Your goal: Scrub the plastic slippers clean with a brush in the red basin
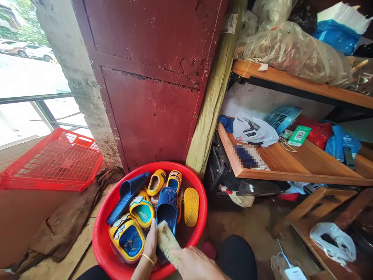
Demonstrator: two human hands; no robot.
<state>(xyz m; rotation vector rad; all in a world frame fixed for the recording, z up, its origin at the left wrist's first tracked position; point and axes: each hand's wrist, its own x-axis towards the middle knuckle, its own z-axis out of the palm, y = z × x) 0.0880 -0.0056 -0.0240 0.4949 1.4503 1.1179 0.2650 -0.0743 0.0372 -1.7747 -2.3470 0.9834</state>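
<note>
A round red tub (100, 233) holds several slippers and clogs in water. My left hand (150, 243) is over the tub's near side, with its fingers against the left edge of a blue slipper (167, 208); its grip is partly hidden. My right hand (194, 262) is closed on a pale bristle brush (168, 239), whose bristle end touches the near part of that slipper. Around it lie yellow clogs (142, 210), another blue slipper (128, 194) at the left and an upturned yellow sole (191, 207) at the right.
Behind the tub stands a dark red door (151, 112). A red plastic crate (52, 163) and a brown cloth (64, 221) are at the left. Wooden shelves (309, 159) with bags are at the right, above a wooden stool (317, 241).
</note>
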